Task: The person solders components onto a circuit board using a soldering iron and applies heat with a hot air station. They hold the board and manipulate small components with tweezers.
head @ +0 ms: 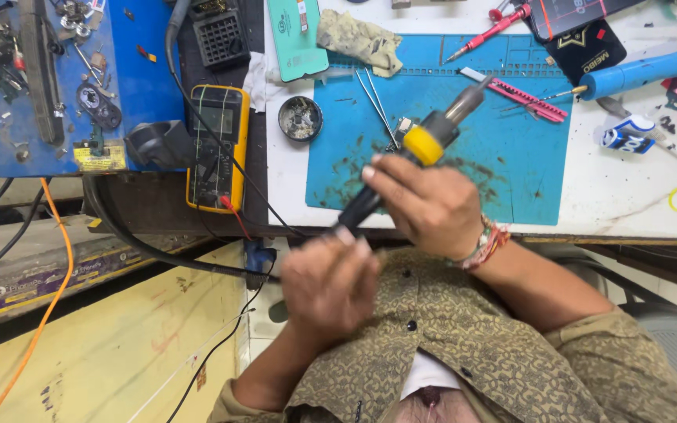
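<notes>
**Hot-air handpiece held in both hands above the blue mat**

A black hot-air handpiece with a yellow collar and metal nozzle is held over the near edge of the blue work mat, its nozzle tilted up and away from the body, seemingly so that the tip is kept clear of the mat and the clothing. The right hand is wrapped around the middle of the handle, fingers curled closed on it. The left hand is closed loosely at the lower end of the handle, fingertips touching it. Tweezers lie on the mat beyond the nozzle. Left of the mat stand a small round tin and a yellow multimeter.
</notes>
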